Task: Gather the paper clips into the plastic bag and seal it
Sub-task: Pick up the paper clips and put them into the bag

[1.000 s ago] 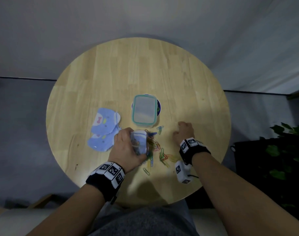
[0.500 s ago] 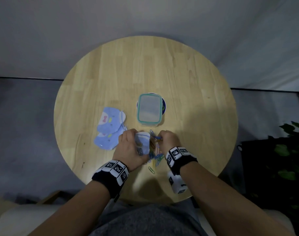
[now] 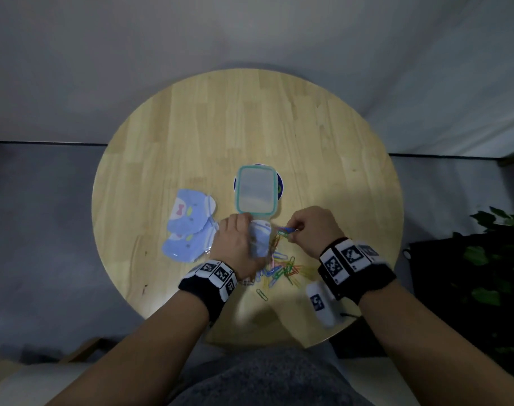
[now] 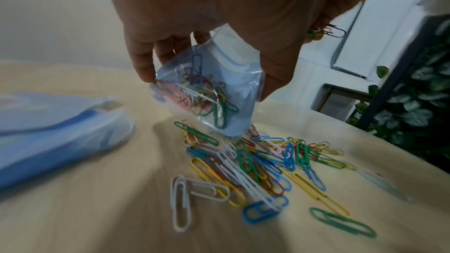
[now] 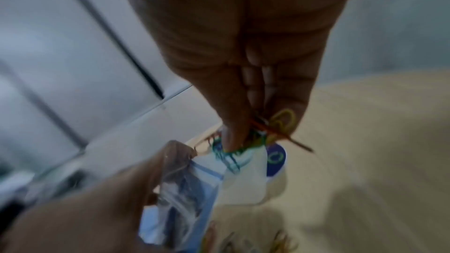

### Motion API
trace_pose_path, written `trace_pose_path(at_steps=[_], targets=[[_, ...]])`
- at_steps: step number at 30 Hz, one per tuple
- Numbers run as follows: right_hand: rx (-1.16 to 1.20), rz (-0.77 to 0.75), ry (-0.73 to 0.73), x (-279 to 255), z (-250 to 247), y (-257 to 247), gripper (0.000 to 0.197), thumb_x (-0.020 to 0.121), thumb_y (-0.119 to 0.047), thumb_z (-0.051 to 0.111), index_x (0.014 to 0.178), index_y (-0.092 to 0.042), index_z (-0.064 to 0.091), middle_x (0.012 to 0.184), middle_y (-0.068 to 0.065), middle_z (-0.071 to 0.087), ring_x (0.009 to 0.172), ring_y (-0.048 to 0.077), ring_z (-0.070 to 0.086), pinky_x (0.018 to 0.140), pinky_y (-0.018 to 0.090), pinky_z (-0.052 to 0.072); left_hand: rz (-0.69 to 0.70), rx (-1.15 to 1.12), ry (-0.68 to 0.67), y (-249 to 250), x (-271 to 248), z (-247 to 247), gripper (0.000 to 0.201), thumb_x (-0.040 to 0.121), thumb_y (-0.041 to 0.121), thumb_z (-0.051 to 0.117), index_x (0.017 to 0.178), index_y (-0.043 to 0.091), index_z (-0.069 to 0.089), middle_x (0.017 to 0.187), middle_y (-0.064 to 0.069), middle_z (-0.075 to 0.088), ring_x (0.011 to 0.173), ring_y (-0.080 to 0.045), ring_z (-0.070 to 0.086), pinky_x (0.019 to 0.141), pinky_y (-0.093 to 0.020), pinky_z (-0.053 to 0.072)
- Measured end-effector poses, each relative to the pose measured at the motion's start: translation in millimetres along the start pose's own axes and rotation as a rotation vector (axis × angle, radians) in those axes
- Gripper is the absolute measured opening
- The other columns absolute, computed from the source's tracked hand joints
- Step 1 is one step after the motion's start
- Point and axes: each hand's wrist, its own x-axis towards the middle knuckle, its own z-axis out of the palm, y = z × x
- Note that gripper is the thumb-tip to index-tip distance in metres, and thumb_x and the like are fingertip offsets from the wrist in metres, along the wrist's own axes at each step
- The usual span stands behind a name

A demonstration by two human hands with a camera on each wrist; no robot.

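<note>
My left hand (image 3: 235,244) grips a small clear plastic bag (image 3: 260,240) upright just above the round wooden table (image 3: 191,127); the bag (image 4: 207,95) holds several coloured paper clips. My right hand (image 3: 305,230) pinches a bunch of paper clips (image 3: 286,230) right beside the bag's mouth, at its right. In the right wrist view those clips (image 5: 265,132) stick out between thumb and fingers over the bag (image 5: 185,189). A loose pile of coloured paper clips (image 3: 282,271) lies on the table under and between my hands, also the pile (image 4: 263,166) in the left wrist view.
A lidded plastic box with a teal rim (image 3: 257,189) stands just beyond my hands on a dark round coaster. A packet of pale blue socks (image 3: 188,227) lies to the left. A dark leafy plant (image 3: 498,259) stands off the table's right.
My right hand reached right, came in to the clip pile beside the bag, and now has lifted a pinch of clips to the bag's mouth. The left hand kept holding the bag.
</note>
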Motion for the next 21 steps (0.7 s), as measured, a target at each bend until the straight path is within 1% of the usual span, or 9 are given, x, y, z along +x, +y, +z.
trace_pose_path(at_steps=[2,5,6,8,10,13,16,18,21], targets=[[-0.279,-0.064,-0.089,1.6,-9.8,-12.9,0.014,0.079,-0.004,0.061,0.089,-0.005,0.071,0.094,0.012,0.070,0.090,0.030,0.065,0.077,0.030,0.050,0.038,0.025,0.003,1.0,1.5,-2.9,0.073,0.056,0.051,0.050,0.112,0.005,0.048,0.099,-0.014,0.052,0.091,-0.035,0.050,0.078,-0.039,0.041],[-0.475,-0.110,-0.188,6.4,-17.3,-45.1,0.019,0.088,-0.004,0.051,0.100,0.003,0.063,0.106,0.020,0.066,0.101,0.037,0.062,0.081,0.036,0.048,0.071,0.048,-0.015,7.4,0.8,-4.8,0.075,0.054,0.050,0.054,0.116,0.008,0.047,0.106,-0.013,0.051,0.096,-0.035,0.047,0.077,-0.040,0.040],[-0.495,-0.117,-0.202,10.8,-18.0,-56.2,0.019,0.089,-0.005,0.050,0.100,0.004,0.062,0.106,0.021,0.065,0.103,0.036,0.061,0.081,0.037,0.048,0.076,0.047,-0.018,9.4,0.3,-2.6,0.076,0.053,0.050,0.057,0.116,0.008,0.047,0.107,-0.012,0.050,0.097,-0.034,0.046,0.077,-0.039,0.040],[-0.497,-0.090,-0.239,20.9,-16.8,-72.4,0.015,0.090,-0.008,0.051,0.084,0.002,0.060,0.090,0.016,0.065,0.104,0.034,0.062,0.076,0.034,0.045,0.063,0.009,-0.008,15.7,-0.3,-0.5,0.079,0.052,0.054,0.057,0.116,0.009,0.045,0.108,-0.010,0.049,0.096,-0.031,0.045,0.078,-0.038,0.040],[-0.460,-0.038,-0.275,29.1,-12.0,-78.2,0.021,0.089,-0.011,0.054,0.071,-0.002,0.053,0.081,0.013,0.061,0.104,0.032,0.062,0.072,0.032,0.042,-0.011,-0.109,0.045,24.6,-1.6,0.0,0.078,0.055,0.057,0.047,0.115,0.007,0.044,0.106,-0.010,0.047,0.094,-0.029,0.043,0.076,-0.035,0.036],[-0.338,-0.013,-0.191,34.2,-1.7,-76.1,0.017,0.086,-0.012,0.058,0.093,0.001,0.065,0.103,0.017,0.068,0.099,0.033,0.063,0.073,0.031,0.047,-0.121,-0.289,0.132,36.2,-3.2,-2.9,0.076,0.056,0.056,0.035,0.111,0.004,0.043,0.102,-0.012,0.046,0.089,-0.028,0.041,0.072,-0.035,0.034],[-0.215,0.002,-0.128,29.5,9.7,-71.6,0.019,0.084,-0.013,0.061,0.098,-0.002,0.069,0.103,0.015,0.069,0.097,0.032,0.063,0.084,0.032,0.053,-0.152,-0.349,0.109,36.6,-2.3,-3.7,0.075,0.057,0.053,0.049,0.112,0.004,0.039,0.105,-0.011,0.043,0.092,-0.025,0.039,0.077,-0.036,0.035],[-0.045,-0.027,-0.063,22.7,15.1,-65.2,0.016,0.081,-0.012,0.063,0.092,-0.002,0.069,0.096,0.015,0.070,0.093,0.032,0.064,0.083,0.034,0.054,-0.168,-0.369,0.113,33.0,-2.0,-1.6,0.071,0.059,0.041,0.066,0.114,0.006,0.037,0.108,-0.011,0.042,0.097,-0.028,0.041,0.080,-0.038,0.039],[0.234,-0.051,0.096,15.3,13.0,-41.9,0.012,0.077,-0.008,0.061,0.085,-0.008,0.071,0.088,0.012,0.073,0.086,0.028,0.067,0.080,0.028,0.053,-0.196,-0.381,0.141,22.7,-4.2,-0.6,0.081,0.056,0.034,0.076,0.120,0.006,0.035,0.111,-0.011,0.042,0.104,-0.029,0.040,0.084,-0.037,0.041]])
